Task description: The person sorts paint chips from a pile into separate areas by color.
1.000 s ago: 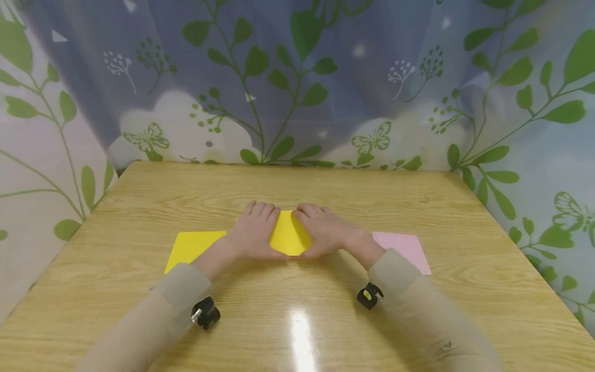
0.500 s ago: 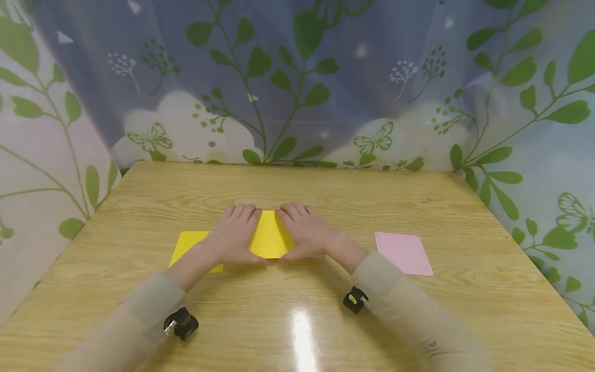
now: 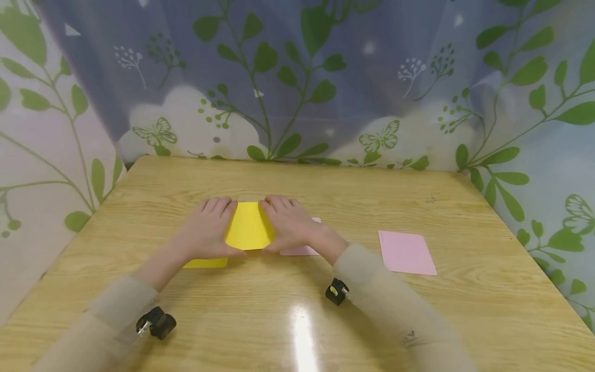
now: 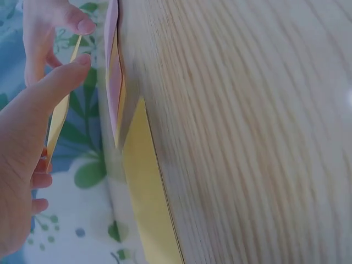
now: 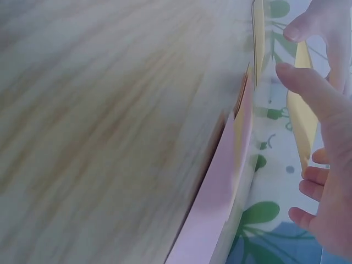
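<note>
Left hand (image 3: pixel 207 229) holds the left side of the yellow paper (image 3: pixel 249 232) between thumb and fingers; right hand (image 3: pixel 288 225) holds its right side the same way, lifted above the table (image 3: pixel 297 320) middle. Pink sheet (image 3: pixel 406 251) lies toward the right edge.

A light wood-grain table (image 3: pixel 418 320) carries several paper sheets. A pink sheet (image 3: pixel 406 251) lies flat toward three o'clock, another pink sheet (image 3: pixel 299 250) sits near centre, and a yellow sheet (image 3: pixel 206 263) rests toward nine o'clock.
</note>
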Motion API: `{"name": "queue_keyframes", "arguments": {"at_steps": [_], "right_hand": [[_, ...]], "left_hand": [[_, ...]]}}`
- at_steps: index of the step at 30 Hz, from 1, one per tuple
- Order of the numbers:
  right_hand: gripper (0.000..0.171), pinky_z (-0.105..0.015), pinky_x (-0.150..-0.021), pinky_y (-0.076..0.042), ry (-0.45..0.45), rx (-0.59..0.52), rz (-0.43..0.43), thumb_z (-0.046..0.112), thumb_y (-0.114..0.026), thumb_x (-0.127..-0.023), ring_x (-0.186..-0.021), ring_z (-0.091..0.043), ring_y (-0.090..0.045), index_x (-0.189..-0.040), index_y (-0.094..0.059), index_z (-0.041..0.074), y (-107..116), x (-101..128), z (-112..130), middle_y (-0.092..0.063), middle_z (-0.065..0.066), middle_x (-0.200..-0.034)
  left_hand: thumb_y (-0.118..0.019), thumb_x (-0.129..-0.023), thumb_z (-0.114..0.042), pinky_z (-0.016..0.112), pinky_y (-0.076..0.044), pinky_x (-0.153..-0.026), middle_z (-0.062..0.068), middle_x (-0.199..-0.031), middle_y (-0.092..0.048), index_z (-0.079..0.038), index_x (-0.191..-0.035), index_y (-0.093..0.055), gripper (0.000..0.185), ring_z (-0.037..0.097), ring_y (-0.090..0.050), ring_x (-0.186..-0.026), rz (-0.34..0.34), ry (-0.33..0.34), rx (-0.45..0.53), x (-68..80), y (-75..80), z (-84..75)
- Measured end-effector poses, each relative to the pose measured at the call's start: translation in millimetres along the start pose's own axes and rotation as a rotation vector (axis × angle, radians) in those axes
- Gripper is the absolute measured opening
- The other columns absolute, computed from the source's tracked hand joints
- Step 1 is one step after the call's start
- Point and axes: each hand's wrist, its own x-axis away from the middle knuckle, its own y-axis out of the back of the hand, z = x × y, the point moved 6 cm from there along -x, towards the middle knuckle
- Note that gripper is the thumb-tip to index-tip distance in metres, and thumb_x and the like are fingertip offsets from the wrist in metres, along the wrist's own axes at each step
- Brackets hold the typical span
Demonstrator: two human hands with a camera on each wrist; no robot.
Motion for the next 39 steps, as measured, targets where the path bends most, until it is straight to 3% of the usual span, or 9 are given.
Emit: {"name": "queue_keyframes", "arguments": {"at_steps": [5,17,24,32,39], "right_hand": [[0.102,-0.043,-0.101,-0.03,0.012,0.04,-0.001,0.065,-0.064,-0.069,-0.129,-0.027,-0.026,-0.142,-0.027,0.004,-0.5,-14.3,13.8,-0.029,-0.012,-0.139],[0.1,-0.038,-0.096,-0.032,-0.006,0.067,0.058,0.072,-0.059,-0.068,-0.122,-0.021,-0.032,-0.139,-0.033,0.007,-8.2,-44.5,52.5,-0.036,-0.006,-0.129],[0.104,-0.039,-0.099,-0.031,-0.037,0.049,0.132,0.076,-0.055,-0.068,-0.126,-0.022,-0.029,-0.142,-0.03,0.008,-20.4,-54.1,69.5,-0.033,-0.007,-0.136],[0.098,-0.035,-0.092,-0.033,-0.068,0.087,0.162,0.076,-0.052,-0.07,-0.122,-0.019,-0.029,-0.141,-0.032,0.012,-28.5,-60.1,82.7,-0.035,-0.005,-0.131],[0.094,-0.032,-0.089,-0.034,-0.088,0.093,0.193,0.076,-0.052,-0.071,-0.118,-0.016,-0.031,-0.14,-0.035,0.013,-31.3,-62.0,86.1,-0.035,-0.002,-0.129]], "left_hand": [[-0.068,-0.061,-0.068,0.053,-0.03,-0.098,0.025,-0.127,-0.042,0.011,-0.131,-0.039,0.11,0.039,-0.037,-0.117,0.024,0.02,0.005,13.5,1.9,13.5],[-0.069,-0.064,-0.064,0.055,-0.026,-0.101,0.027,-0.132,-0.039,0.012,-0.132,-0.037,0.107,0.041,-0.034,-0.122,0.173,0.051,0.044,44.0,-6.0,45.4],[-0.068,-0.065,-0.066,0.059,-0.029,-0.097,0.028,-0.132,-0.041,0.012,-0.131,-0.039,0.106,0.044,-0.037,-0.121,0.24,0.045,0.068,58.1,-5.4,53.1],[-0.072,-0.065,-0.057,0.059,-0.034,-0.093,0.027,-0.128,-0.045,0.01,-0.129,-0.043,0.097,0.042,-0.041,-0.118,0.274,0.05,0.087,64.2,-5.5,56.7],[-0.07,-0.066,-0.06,0.058,-0.035,-0.092,0.025,-0.128,-0.046,0.006,-0.13,-0.044,0.096,0.042,-0.043,-0.116,0.305,0.066,0.089,66.4,-12.6,62.4]]}}
